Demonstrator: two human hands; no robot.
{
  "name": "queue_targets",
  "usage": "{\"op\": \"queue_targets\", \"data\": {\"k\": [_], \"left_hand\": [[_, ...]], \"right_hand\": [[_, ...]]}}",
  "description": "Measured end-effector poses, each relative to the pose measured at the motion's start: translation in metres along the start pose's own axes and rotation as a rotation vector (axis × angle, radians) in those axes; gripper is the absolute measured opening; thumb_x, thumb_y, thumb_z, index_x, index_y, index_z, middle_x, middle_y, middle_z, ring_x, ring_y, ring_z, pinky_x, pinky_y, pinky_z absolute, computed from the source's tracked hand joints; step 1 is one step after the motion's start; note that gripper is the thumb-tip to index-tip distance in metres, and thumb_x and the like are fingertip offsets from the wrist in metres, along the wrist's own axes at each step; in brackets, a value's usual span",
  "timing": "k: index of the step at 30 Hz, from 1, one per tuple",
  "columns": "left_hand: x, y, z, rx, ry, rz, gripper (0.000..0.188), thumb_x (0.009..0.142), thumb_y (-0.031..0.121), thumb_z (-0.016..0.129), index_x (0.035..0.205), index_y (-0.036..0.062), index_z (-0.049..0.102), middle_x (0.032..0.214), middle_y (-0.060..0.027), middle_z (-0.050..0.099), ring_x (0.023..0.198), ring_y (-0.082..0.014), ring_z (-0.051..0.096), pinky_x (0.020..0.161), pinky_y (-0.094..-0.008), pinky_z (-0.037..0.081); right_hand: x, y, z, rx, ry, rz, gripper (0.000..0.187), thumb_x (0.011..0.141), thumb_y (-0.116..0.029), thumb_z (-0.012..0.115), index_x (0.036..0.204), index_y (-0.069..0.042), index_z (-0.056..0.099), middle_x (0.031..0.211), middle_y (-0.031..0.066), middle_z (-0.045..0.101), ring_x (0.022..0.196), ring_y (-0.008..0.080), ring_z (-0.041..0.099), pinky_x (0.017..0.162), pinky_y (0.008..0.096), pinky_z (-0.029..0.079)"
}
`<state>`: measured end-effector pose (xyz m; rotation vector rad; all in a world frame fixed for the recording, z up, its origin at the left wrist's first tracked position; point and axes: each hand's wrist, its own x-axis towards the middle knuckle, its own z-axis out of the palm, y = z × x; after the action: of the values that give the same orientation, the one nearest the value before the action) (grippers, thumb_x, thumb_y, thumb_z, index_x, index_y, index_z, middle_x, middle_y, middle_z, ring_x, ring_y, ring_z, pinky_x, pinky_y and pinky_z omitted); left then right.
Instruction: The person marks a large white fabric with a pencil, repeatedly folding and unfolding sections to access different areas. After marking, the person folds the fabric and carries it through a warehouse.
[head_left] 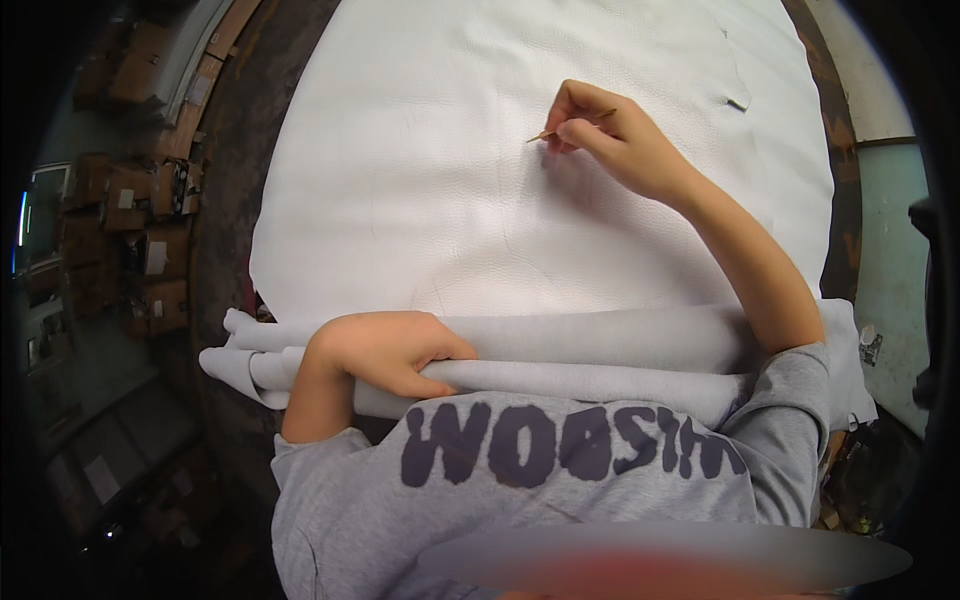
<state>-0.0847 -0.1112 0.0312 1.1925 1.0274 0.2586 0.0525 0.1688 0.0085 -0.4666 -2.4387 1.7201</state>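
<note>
A large sheet of white, grained leather (400, 180) lies spread before me, with faint lines and creases on its surface. Its near edge is gathered into a thick roll (610, 340) against my body. My right hand (595, 125) pinches a thin, brownish pointed stick (538, 137) over the middle of the sheet, tip toward the left; whether the tip touches the leather I cannot tell. At the near left, my left hand (385, 350) is closed over the leather roll, its fingertips partly hidden in the fold.
Under the sheet, a dark worn table (235, 190) shows along the left side. Brown cardboard boxes (125, 200) are stacked beyond it. A small tear (737, 103) marks the leather at the far right. A pale green wall panel (895, 250) stands on the right.
</note>
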Motion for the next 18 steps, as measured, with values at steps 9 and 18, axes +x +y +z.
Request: {"op": "queue_targets", "data": {"k": [9,18], "left_hand": [[0.002,0.01,-0.004,-0.003,-0.053,-0.066,0.028,0.088,0.019,0.069,0.108,0.0004,0.069,0.091,-0.0155,0.073,0.078,-0.026,0.069,0.072,-0.0342,0.053],[0.001,0.008,-0.003,-0.013,-0.032,-0.024,0.031,0.089,0.022,0.07,0.11,0.0,0.07,0.093,-0.0165,0.074,0.081,-0.0264,0.071,0.072,-0.0341,0.053]], "right_hand": [[0.007,-0.01,0.044,-0.202,0.109,-0.142,0.017,0.09,-0.017,0.054,0.093,-0.001,0.061,0.081,0.0178,0.071,0.073,0.035,0.067,0.069,0.0428,0.053],[0.03,0.014,0.01,-0.016,0.14,-0.096,0.023,0.094,-0.018,0.054,0.105,-0.003,0.067,0.095,0.0135,0.074,0.09,0.0216,0.07,0.084,0.0347,0.053]]}}
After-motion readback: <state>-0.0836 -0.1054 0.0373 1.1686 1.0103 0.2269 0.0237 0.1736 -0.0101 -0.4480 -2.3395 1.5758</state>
